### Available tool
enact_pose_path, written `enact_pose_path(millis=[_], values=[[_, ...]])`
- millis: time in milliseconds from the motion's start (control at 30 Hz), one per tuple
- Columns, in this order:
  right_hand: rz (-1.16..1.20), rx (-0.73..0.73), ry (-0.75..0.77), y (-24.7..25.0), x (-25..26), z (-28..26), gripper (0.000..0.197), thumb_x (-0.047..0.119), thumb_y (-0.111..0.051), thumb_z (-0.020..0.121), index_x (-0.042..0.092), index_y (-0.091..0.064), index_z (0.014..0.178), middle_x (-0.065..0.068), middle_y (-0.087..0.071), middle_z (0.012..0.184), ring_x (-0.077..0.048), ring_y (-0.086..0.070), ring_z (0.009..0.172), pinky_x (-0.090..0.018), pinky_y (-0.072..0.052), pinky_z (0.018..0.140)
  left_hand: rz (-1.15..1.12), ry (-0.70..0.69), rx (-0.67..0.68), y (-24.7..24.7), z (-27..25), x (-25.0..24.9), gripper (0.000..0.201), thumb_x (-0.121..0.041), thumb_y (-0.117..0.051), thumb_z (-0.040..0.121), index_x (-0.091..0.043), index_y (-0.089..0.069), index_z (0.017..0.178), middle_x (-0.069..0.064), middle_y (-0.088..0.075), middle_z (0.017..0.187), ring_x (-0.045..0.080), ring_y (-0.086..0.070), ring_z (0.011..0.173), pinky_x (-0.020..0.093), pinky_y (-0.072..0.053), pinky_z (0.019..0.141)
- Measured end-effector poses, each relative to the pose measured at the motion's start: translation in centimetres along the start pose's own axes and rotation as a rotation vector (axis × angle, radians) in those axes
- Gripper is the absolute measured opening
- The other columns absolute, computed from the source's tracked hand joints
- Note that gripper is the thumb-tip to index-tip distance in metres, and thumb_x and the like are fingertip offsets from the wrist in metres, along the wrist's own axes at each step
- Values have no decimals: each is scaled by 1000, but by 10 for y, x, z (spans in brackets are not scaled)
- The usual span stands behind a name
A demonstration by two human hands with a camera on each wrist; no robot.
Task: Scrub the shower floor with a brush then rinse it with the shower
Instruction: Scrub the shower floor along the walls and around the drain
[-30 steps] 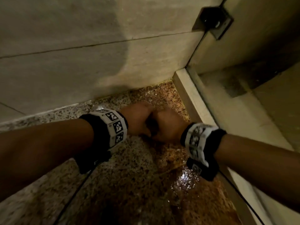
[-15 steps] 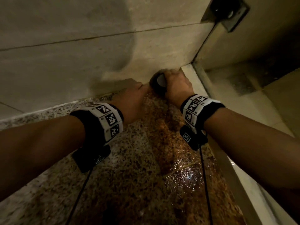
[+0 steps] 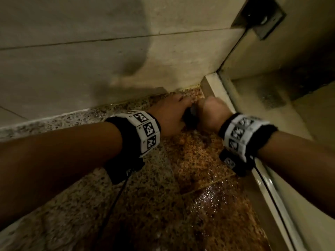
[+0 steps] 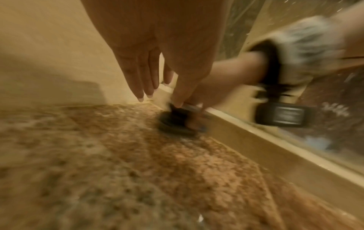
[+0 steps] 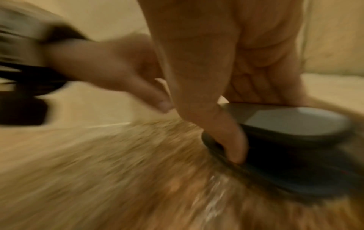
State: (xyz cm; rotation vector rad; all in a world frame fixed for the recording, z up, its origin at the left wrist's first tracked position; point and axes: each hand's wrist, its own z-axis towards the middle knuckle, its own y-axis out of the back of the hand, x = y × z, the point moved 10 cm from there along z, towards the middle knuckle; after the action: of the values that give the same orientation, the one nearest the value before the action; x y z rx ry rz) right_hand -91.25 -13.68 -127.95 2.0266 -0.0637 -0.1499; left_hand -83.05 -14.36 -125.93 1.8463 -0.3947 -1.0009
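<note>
Both forearms reach forward and down over the wet speckled shower floor (image 3: 181, 187), wrists level and nearly side by side. The right hand (image 3: 213, 113) is curled into a fist round the knob of the dark round brush (image 5: 291, 140), thumb hooked under its rim, bristles pressed flat to the floor. Just left of that grip, the left hand (image 3: 170, 115) holds nothing; its fingers (image 4: 140, 77) extend straight, the thumb touching the brush top. Beyond the grip stands the tiled wall (image 3: 90, 69); right of it runs the curb (image 3: 215, 89).
</note>
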Motion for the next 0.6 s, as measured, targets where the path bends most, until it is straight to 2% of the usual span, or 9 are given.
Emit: enact_pose_path(millis=[33,100,200,233,300,367,400,467,600], values=[[10,-48,-40,10,-4,11,31,34,-67,85,7,-62,98,-19,-59,97,-37,-61,98,-34,-41,71,3,-5,-5,-2,-1,-2,45,-23,-59,87,-15,-46,129,10,-44,128,29,-48,114,39,-44,89],[61,-113,-127,26,-10,26,33,27,-66,86,4,-61,109,-20,-59,112,-36,-58,106,-35,-41,76,1,-10,8,-7,-3,1,46,-22,-59,87,-15,-45,130,10,-43,128,30,-47,113,42,-45,89],[133,-113,-182,27,-12,25,34,24,-62,89,6,-59,117,-19,-58,120,-36,-55,112,-37,-44,84,-11,15,15,-1,-7,12,49,-21,-58,87,-12,-42,133,13,-42,131,31,-45,117,40,-42,93],[111,-82,-177,21,-13,17,31,25,-62,89,6,-62,114,-19,-59,116,-37,-57,110,-36,-44,81,-7,26,-1,3,-8,16,49,-21,-56,89,-12,-40,134,13,-41,133,31,-45,117,38,-42,92],[21,77,-164,-3,-18,-2,26,26,-64,87,6,-68,102,-15,-63,102,-36,-61,102,-33,-46,74,-7,41,-15,9,-9,21,48,-21,-54,92,-12,-38,136,12,-39,134,30,-44,117,33,-39,89],[-36,244,-182,-30,-23,-24,23,26,-66,83,7,-70,96,-14,-67,99,-33,-64,99,-29,-45,70,7,57,4,8,-13,24,49,-21,-54,93,-12,-36,137,12,-38,136,30,-43,119,33,-37,89],[-38,274,-187,-36,-25,-30,22,26,-66,83,8,-70,97,-14,-66,97,-33,-64,98,-28,-44,68,20,53,22,7,-14,23,50,-22,-54,93,-12,-35,138,13,-37,138,30,-42,121,34,-38,91],[-37,243,-182,-32,-23,-29,24,26,-68,82,10,-70,99,-15,-66,99,-32,-64,97,-27,-42,66,37,40,46,4,-15,19,52,-21,-54,93,-11,-34,139,14,-37,139,31,-41,123,37,-40,97],[-19,32,-166,-5,-19,0,34,32,-69,86,6,-65,108,-18,-64,111,-36,-62,102,-32,-42,71,12,38,39,4,-16,15,44,-17,-53,92,-9,-40,132,15,-41,133,32,-44,119,44,-41,97]])
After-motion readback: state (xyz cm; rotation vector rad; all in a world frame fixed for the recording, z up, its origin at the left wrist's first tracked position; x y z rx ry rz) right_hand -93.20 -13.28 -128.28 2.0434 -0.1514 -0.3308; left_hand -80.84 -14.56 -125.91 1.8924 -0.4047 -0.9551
